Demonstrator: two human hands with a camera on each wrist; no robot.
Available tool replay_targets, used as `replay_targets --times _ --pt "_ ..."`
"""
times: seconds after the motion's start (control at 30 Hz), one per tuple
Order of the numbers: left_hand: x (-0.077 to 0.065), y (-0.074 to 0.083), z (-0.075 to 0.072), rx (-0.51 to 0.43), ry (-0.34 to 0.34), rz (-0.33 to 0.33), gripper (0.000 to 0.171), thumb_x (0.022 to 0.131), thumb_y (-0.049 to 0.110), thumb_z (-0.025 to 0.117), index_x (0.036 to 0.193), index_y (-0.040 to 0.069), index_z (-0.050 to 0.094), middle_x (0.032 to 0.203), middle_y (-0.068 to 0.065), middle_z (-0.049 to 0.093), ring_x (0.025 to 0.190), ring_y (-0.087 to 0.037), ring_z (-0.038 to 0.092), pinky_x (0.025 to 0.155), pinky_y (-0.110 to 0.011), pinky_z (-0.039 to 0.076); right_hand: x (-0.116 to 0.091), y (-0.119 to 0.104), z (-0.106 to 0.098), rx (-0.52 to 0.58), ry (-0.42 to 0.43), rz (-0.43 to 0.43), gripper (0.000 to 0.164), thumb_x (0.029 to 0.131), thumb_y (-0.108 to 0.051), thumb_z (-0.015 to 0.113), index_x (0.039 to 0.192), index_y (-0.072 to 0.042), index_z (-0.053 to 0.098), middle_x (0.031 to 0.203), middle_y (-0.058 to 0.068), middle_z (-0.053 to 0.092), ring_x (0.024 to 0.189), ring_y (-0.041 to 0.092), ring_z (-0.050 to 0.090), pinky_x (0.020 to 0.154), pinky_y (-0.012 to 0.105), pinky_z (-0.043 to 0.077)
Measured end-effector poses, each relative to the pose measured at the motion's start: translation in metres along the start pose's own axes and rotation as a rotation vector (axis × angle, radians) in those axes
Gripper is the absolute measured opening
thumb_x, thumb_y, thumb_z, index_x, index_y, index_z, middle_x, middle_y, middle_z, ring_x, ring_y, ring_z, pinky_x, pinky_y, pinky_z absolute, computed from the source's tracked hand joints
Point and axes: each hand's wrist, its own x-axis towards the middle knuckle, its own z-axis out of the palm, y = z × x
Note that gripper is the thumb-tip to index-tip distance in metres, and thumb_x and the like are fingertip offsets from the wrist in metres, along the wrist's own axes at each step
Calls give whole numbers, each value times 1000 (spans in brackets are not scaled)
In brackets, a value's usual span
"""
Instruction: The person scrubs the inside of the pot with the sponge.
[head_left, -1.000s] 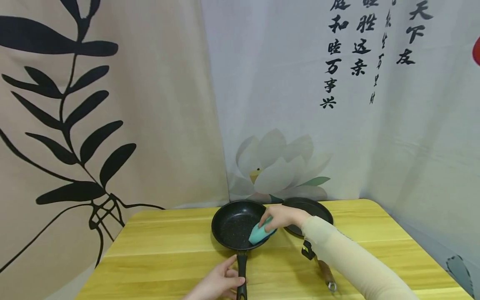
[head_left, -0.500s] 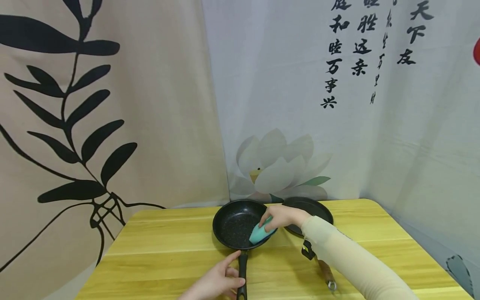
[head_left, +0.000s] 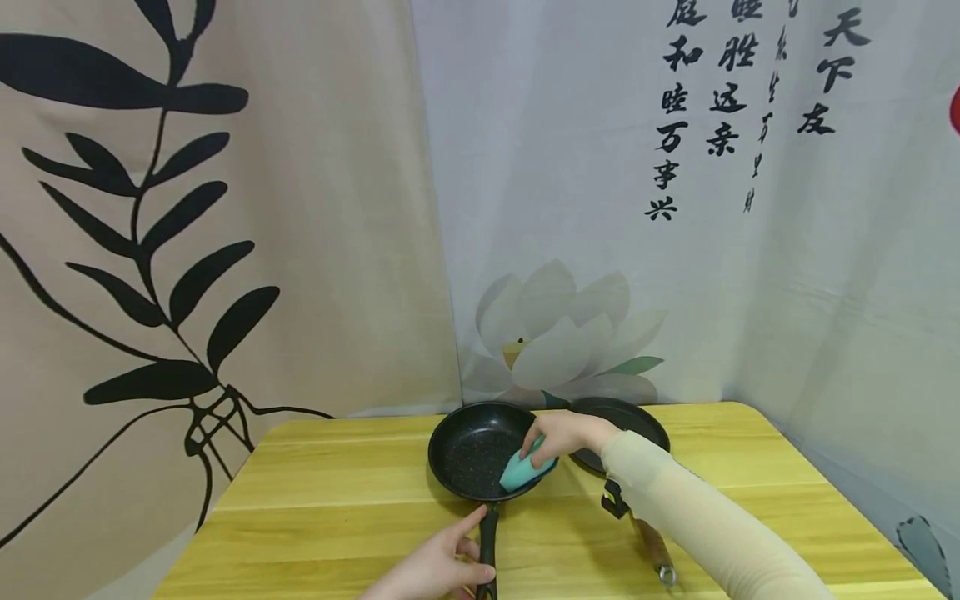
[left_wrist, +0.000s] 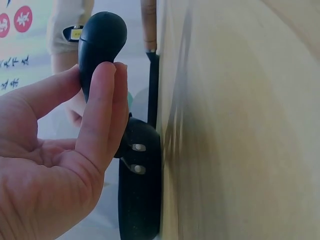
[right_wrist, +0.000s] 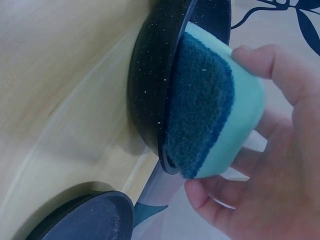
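Observation:
A black speckled frying pan (head_left: 472, 454) lies on the table, its handle (head_left: 487, 546) pointing toward me. My left hand (head_left: 438, 562) holds that handle; in the left wrist view the thumb and fingers pinch it from both sides. At the pan's right rim my right hand (head_left: 564, 435) grips a turquoise sponge (head_left: 521, 471). The right wrist view shows the sponge's dark blue scouring side (right_wrist: 202, 100) against the rim, partly inside the pan. Thumb and fingers of the right hand (right_wrist: 285, 135) hold the sponge by its edges.
Behind my right forearm lies a flat black pan (head_left: 626, 417), partly covered by the arm, with a brown wooden handle (head_left: 652, 546). Both pans rest on a yellow wood-grain table (head_left: 337, 492). A printed curtain (head_left: 345, 208) hangs just beyond the table's far edge.
The frying pan has shifted very slightly to the right, along with my left hand. The right hand keeps the sponge at the rim with little visible movement. The head view has tilted a little.

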Motion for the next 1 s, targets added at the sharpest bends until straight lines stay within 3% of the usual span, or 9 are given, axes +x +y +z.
replay_targets --times 0.37,0.6,0.87,0.93,1.0 --pt "-3 4 1 -5 12 7 79 91 4 66 153 -2 18 91 -13 60 71 -20 64 64 -38 57 4 -13 -7 -26 -64 -21 22 75 -29 73 96 -34 77 97 -20 66 73 6 49 69 26 44" --pt "-2 4 1 -5 -1 3 79 91 6 67 153 -3 18 93 -13 61 73 -20 65 65 -37 57 6 -22 -9 -1 -136 4 21 77 -30 74 98 -30 77 100 -18 68 81 1 57 78 27 50" --pt "0 2 -1 -12 -21 6 78 91 7 66 152 -4 18 94 -12 60 74 -20 65 66 -37 57 11 -25 -9 49 -183 33 17 78 -36 74 95 -34 75 102 -21 65 97 4 60 88 34 49" --pt "5 -6 -3 -5 -17 -2 80 91 8 67 152 -3 18 95 -14 61 76 -24 65 67 -40 57 13 -25 -8 53 -189 37 17 78 -38 74 95 -35 75 102 -21 65 99 5 59 88 35 49" --pt "19 -28 -13 -18 -43 -7 86 89 16 72 154 3 18 97 -13 62 78 -25 67 67 -40 57 16 -26 -8 59 -197 39 17 79 -40 74 95 -36 75 102 -20 65 96 6 60 85 35 50"
